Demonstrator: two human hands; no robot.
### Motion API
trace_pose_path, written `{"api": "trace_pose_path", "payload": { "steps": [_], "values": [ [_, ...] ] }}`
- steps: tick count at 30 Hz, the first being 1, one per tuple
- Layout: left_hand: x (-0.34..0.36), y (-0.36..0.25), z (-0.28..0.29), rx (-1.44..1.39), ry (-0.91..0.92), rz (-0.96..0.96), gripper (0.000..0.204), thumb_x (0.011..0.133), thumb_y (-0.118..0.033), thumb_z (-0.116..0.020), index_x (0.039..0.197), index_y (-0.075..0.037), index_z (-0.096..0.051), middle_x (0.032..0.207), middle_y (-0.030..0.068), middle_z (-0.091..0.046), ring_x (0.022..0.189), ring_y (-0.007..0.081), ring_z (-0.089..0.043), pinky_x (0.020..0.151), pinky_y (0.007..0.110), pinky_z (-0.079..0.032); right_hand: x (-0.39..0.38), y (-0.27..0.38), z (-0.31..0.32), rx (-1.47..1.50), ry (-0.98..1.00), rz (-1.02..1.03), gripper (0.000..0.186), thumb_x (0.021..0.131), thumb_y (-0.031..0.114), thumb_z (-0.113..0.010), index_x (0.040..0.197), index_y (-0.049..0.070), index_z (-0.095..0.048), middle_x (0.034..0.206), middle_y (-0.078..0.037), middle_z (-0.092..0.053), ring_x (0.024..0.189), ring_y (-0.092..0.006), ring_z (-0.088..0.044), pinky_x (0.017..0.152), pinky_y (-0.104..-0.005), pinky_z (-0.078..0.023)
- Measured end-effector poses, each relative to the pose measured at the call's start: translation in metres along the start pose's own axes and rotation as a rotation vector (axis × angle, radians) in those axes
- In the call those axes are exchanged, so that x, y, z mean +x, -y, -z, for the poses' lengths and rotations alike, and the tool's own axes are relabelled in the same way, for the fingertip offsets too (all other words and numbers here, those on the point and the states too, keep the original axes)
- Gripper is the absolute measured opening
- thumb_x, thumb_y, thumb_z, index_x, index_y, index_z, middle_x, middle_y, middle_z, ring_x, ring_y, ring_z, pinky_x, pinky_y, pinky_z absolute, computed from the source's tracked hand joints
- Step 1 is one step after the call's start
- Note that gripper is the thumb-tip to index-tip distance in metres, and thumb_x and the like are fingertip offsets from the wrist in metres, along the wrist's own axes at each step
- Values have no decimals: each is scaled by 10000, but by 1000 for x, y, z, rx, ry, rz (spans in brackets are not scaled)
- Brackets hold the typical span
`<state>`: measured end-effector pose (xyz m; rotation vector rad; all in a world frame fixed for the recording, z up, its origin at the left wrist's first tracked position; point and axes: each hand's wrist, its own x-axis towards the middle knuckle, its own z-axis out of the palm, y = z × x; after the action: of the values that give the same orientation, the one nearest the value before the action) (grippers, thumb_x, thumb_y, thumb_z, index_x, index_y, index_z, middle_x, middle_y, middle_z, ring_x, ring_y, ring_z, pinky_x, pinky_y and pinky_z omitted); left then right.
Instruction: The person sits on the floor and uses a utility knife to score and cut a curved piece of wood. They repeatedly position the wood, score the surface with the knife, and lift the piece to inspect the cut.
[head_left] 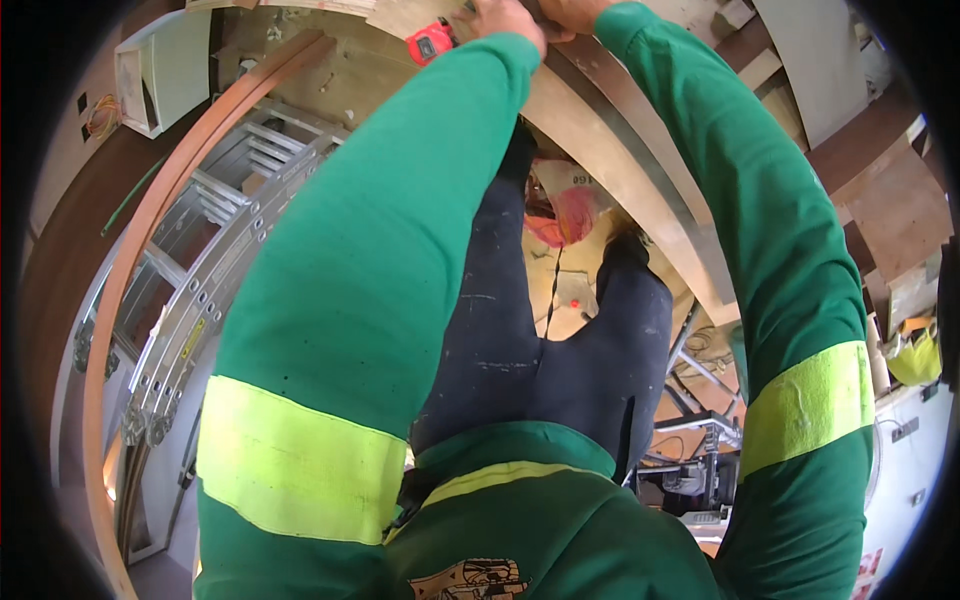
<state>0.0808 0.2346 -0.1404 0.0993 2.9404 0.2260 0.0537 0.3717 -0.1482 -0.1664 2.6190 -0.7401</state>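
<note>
Both hands are at the far edge of the view, over long wooden boards, and the picture's top edge cuts them off. My left hand (508, 18) is beside a red tape measure (430, 43); whether it touches the tape cannot be made out. Close to its right, my right hand (575, 12) bends inward over a brown board, its fingers mostly out of view. Below the hands, a pale wooden board (610, 150) runs down toward the right, with a darker brown strip (640, 140) alongside it.
An aluminium folding ladder (205, 290) lies at left, beside a long curved-looking reddish-brown strip (150, 235). A white open box (165, 70) is at upper left. Between my legs is a red and white bag (565, 205). A machine on a metal stand (695, 475) is at lower right.
</note>
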Motion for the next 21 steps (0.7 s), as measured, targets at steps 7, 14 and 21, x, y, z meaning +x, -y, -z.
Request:
{"api": "trace_pose_path", "payload": {
  "steps": [7,14,21],
  "values": [
    [-2,-25,38,-138,240,97,1387,643,-395,-945,1619,-6,-41,1707,189,16,1533,396,-220,1225,445,-299,-83,-46,-10,-65,-116,83,309,988,245,-511,1215,39,-548,856,-197,-686,857,-389,-707,755,-466,-568],
    [2,-19,38,-164,260,109,1406,643,-406,-942,1619,-1,-15,1703,200,68,1577,344,-58,1273,404,-186,-253,-94,-16,53,46,-11,96,992,117,-463,1060,58,-429,899,-245,-665,856,-453,-666,735,-546,-529],
    [-8,-26,42,-228,244,135,1361,658,-365,-938,1626,-64,-31,1713,124,52,1488,482,-235,1110,471,-420,-319,-99,0,-64,246,-244,68,992,73,-401,1037,32,-433,949,-260,-660,911,-451,-677,779,-549,-549]
  ]
}}
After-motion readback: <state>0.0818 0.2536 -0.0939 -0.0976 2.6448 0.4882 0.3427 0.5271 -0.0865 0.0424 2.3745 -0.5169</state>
